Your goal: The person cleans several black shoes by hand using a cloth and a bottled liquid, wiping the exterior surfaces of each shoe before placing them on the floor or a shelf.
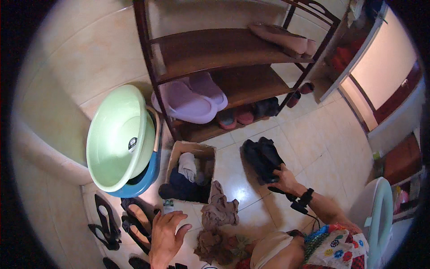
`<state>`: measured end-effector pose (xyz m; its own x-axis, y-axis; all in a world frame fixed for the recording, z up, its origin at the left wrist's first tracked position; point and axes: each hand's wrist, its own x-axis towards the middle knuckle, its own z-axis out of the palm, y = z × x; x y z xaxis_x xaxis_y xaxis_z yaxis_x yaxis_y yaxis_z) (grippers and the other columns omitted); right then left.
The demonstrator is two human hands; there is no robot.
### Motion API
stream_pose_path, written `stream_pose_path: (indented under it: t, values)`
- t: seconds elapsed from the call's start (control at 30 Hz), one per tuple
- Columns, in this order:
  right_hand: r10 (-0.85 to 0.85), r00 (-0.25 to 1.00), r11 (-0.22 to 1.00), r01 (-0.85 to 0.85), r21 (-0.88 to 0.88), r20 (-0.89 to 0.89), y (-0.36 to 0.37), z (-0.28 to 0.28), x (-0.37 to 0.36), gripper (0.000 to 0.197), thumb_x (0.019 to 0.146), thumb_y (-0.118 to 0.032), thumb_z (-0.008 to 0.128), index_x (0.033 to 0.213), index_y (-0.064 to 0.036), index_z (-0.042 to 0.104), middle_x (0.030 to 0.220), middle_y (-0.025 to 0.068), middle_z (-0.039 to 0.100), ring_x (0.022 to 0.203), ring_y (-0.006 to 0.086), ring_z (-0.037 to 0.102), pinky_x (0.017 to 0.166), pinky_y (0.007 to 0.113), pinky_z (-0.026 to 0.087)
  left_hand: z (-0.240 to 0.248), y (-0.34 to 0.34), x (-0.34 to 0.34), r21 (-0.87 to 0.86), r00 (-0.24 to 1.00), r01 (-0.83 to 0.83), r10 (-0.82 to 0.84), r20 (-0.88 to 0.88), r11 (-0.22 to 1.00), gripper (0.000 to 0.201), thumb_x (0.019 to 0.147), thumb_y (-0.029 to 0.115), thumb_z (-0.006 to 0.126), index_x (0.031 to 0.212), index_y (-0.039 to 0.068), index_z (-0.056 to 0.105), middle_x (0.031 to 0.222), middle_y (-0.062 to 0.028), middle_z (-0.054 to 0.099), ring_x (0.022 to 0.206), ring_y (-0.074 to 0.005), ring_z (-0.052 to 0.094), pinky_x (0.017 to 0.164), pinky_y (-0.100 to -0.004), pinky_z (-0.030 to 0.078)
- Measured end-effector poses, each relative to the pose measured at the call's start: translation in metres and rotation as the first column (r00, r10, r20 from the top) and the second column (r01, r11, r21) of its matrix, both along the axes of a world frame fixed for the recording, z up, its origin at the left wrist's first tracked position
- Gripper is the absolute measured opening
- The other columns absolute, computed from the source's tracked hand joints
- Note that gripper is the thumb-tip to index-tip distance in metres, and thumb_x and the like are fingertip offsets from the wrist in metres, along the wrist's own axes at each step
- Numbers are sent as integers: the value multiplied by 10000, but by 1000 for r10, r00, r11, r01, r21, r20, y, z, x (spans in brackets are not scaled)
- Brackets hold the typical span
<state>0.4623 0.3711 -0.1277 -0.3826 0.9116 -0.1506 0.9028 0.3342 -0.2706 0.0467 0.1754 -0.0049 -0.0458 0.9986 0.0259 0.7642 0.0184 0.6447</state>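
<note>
A pair of black shoes point(260, 154) stands side by side on the tiled floor, right of the cardboard box. My right hand point(285, 180) grips their near ends, its fingers partly hidden against the dark shoes. A dark strap with a small device circles my right wrist. My left hand point(166, 235) is held above the floor, fingers apart and nothing in it. Left of that hand lie black flat shoes with tan insoles point(136, 217) and black pumps point(106, 219). Crumpled brown cloth point(219, 210) lies between my hands, against the box.
The open cardboard box point(176, 154) holds dark and light fabric items. Behind it a dark wooden shoe rack point(215, 49) carries lilac slippers point(190, 101) and pinkish-beige shoes point(284, 39). A green basin point(116, 139) leans in a blue one at left. A pale green-rimmed tub point(380, 215) stands right.
</note>
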Motion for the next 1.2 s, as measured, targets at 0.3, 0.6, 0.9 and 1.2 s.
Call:
stream_pose_path:
  t: [0.3,0.6,0.9,1.2]
  values:
    - [130,991,990,-130,50,14,-33,-18,-9,480,650,-286,835,1045,-90,645,1162,276,476,812,429,627,677,467,540,38,-17,-34,57,985,-173,174,-17,983,280,805,99,709,1051,-5,625,983,-148,664,867,-300,627,776,-356,483]
    - [41,984,993,-21,118,-172,-49,10,-73,378,678,-154,815,993,-39,642,1161,196,523,902,405,610,763,440,532,30,-93,-58,-49,871,-415,413,267,908,514,970,456,477,946,-22,665,829,-131,663,757,-273,619,714,-357,472]
    - [103,857,988,-147,-48,-505,-64,41,-72,251,785,-109,740,978,8,632,941,169,601,848,315,603,748,366,491,-61,-144,-6,-274,790,-449,521,324,851,346,986,300,507,895,6,664,650,-94,604,592,-208,590,574,-322,462]
    - [-36,497,997,-44,-67,-867,-32,119,-174,269,925,-137,608,1150,-4,547,963,25,576,814,75,507,701,221,438,-57,-142,1,-242,821,-432,490,293,869,327,977,297,516,906,7,650,717,-119,633,642,-283,614,606,-356,479]
